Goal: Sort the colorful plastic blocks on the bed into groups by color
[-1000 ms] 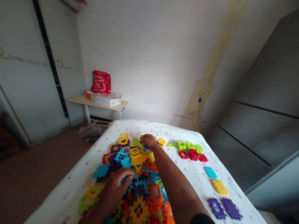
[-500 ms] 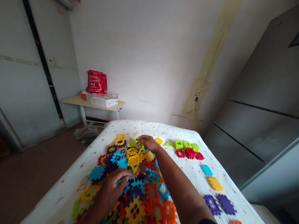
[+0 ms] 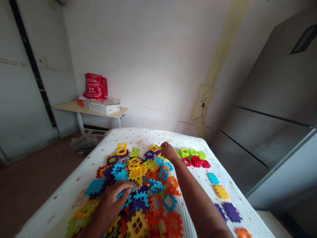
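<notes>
Left hand (image 3: 110, 200) has colored tiles (image 3: 135, 173) beneath it.

The left hand (image 3: 112, 201) lies over the near left of a heap of notched tiles (image 3: 156, 185), thumb and fingers parted. The right hand (image 3: 168, 150) is at the heap's far right edge, its fingertips too small to read. On the dotted cloth (image 3: 201, 177) beyond lie green tiles (image 3: 192, 153) and red tiles (image 3: 196, 161), nearly touching. A red bag (image 3: 95, 86) sits atop boxes (image 3: 105, 108).
</notes>
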`<state>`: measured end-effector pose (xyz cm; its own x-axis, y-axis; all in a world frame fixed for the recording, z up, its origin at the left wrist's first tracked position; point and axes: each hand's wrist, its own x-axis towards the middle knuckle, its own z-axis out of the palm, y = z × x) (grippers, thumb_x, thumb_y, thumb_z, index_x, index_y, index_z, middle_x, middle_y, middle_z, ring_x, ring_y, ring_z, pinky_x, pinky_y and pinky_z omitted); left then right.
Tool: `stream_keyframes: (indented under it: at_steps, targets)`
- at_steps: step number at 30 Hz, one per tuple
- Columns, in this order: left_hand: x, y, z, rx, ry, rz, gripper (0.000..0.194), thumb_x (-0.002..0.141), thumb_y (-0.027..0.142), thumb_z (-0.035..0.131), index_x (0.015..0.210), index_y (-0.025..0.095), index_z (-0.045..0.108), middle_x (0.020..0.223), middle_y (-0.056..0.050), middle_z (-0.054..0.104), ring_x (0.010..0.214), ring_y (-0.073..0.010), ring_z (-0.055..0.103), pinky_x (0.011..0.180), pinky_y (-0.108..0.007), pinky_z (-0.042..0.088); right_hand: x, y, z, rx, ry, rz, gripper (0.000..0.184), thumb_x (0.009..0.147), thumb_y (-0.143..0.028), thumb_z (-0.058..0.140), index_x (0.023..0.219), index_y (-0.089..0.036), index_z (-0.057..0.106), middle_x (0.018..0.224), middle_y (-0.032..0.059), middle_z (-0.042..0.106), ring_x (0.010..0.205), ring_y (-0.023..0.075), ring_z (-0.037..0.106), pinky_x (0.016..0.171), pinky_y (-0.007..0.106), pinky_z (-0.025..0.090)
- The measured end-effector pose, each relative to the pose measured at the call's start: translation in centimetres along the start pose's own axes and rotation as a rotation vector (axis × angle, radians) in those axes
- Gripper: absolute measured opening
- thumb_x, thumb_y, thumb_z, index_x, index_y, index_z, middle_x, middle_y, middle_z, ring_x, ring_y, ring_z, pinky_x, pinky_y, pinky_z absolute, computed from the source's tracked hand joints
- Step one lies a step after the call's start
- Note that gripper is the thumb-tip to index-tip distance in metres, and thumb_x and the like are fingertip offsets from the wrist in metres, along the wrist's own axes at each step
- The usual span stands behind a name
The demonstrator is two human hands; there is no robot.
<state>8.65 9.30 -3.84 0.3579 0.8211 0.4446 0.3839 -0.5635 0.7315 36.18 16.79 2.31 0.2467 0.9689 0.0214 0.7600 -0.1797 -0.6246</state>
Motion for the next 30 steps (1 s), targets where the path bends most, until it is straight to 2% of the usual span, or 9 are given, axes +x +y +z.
stream_keyframes:
  at_steps: [3, 6, 10, 15, 19, 22, 24, 27, 30]
  targets:
    - [0.0, -0.1, 0.1, -0.003, 0.003, -0.004, 0.024, 0.081, 0.042, 0.052, 0.079, 0.025, 0.069, 0.087, -0.001, 0.071, 0.084, -0.0156, 0.066, 0.077, -0.021, 0.052, -0.1, 2.9, -1.5, -0.12, 0.01, 0.004, 0.021, 0.07, -0.005, 0.053, 0.086, -0.014, 0.063, 0.083, 0.0066, 0.067, 0.07, 0.0143, 0.062, 0.061, 0.022, 0.043]
    - [0.0, -0.2, 0.1, 0.006, -0.002, -0.006, 0.023, 0.081, 0.042, 0.052, 0.08, 0.026, 0.069, 0.088, 0.0, 0.071, 0.083, -0.0146, 0.066, 0.077, -0.02, 0.052, -0.7, 4.8, -2.1, -0.208, -0.057, -0.031, 0.02, 0.064, -0.002, 0.057, 0.072, -0.017, 0.066, 0.077, 0.0029, 0.068, 0.075, 0.0154, 0.063, 0.065, 0.022, 0.043]
    - [0.1, -0.1, -0.1, 0.013, -0.003, -0.005, 0.023, 0.08, 0.043, 0.053, 0.08, 0.027, 0.069, 0.087, 0.001, 0.071, 0.082, -0.0138, 0.066, 0.075, -0.018, 0.051, -1.4, 5.9, -2.3, -0.273, -0.098, -0.055, 0.031, 0.063, -0.001, 0.059, 0.084, -0.021, 0.07, 0.082, -0.0004, 0.07, 0.076, 0.0125, 0.064, 0.066, 0.018, 0.044]
    - [0.2, 0.1, -0.1, 0.012, -0.001, -0.018, 0.025, 0.079, 0.045, 0.053, 0.079, 0.027, 0.07, 0.085, 0.002, 0.071, 0.081, -0.0131, 0.066, 0.074, -0.017, 0.051, -2.8, 5.9, -2.3, -0.417, 0.025, -0.001, 0.035, 0.073, -0.001, 0.048, 0.098, -0.016, 0.067, 0.098, 0.0099, 0.069, 0.093, 0.0189, 0.063, 0.078, 0.025, 0.044]
    - [0.3, 0.4, -0.2, 0.017, -0.006, -0.026, 0.026, 0.079, 0.046, 0.052, 0.077, 0.026, 0.07, 0.084, 0.002, 0.071, 0.08, -0.0134, 0.066, 0.074, -0.018, 0.052, -4.2, 5.4, -1.7, -0.529, 0.08, 0.084, 0.035, 0.077, -0.002, 0.044, 0.104, -0.011, 0.064, 0.105, 0.0181, 0.064, 0.096, 0.0247, 0.063, 0.077, 0.031, 0.045]
    - [0.4, 0.6, -0.3, 0.021, -0.003, -0.035, 0.027, 0.078, 0.047, 0.052, 0.076, 0.026, 0.07, 0.084, 0.001, 0.071, 0.08, -0.0139, 0.066, 0.073, -0.018, 0.052, -4.6, 4.8, -1.6, -0.554, 0.067, 0.107, 0.025, 0.078, -0.012, 0.051, 0.098, -0.011, 0.066, 0.1, 0.0169, 0.066, 0.093, 0.0251, 0.064, 0.075, 0.029, 0.046]
    - [0.3, 0.6, -0.3, 0.021, -0.004, -0.037, 0.027, 0.078, 0.047, 0.052, 0.076, 0.026, 0.07, 0.085, 0.001, 0.071, 0.08, -0.0137, 0.066, 0.073, -0.018, 0.052, -4.5, 4.6, -2.1, -0.55, 0.076, 0.101, 0.025, 0.081, -0.017, 0.049, 0.099, -0.012, 0.065, 0.099, 0.0155, 0.067, 0.092, 0.0236, 0.064, 0.075, 0.028, 0.045]
    - [0.2, 0.4, -0.4, 0.012, -0.015, -0.035, 0.026, 0.078, 0.047, 0.053, 0.077, 0.027, 0.07, 0.085, 0.002, 0.071, 0.081, -0.0131, 0.066, 0.074, -0.017, 0.051, -4.4, 5.1, -3.4, -0.546, 0.104, 0.096, 0.031, 0.083, -0.013, 0.042, 0.106, -0.013, 0.063, 0.101, 0.0149, 0.067, 0.093, 0.0211, 0.063, 0.075, 0.026, 0.044]
    - [0.1, 0.2, -0.3, 0.001, -0.017, -0.043, 0.025, 0.078, 0.046, 0.053, 0.078, 0.027, 0.07, 0.086, 0.002, 0.071, 0.082, -0.0124, 0.066, 0.075, -0.016, 0.05, -4.9, 6.2, -4.5, -0.541, 0.076, 0.08, 0.033, 0.078, -0.007, 0.044, 0.102, -0.016, 0.065, 0.098, 0.0111, 0.069, 0.091, 0.019, 0.064, 0.074, 0.024, 0.043]
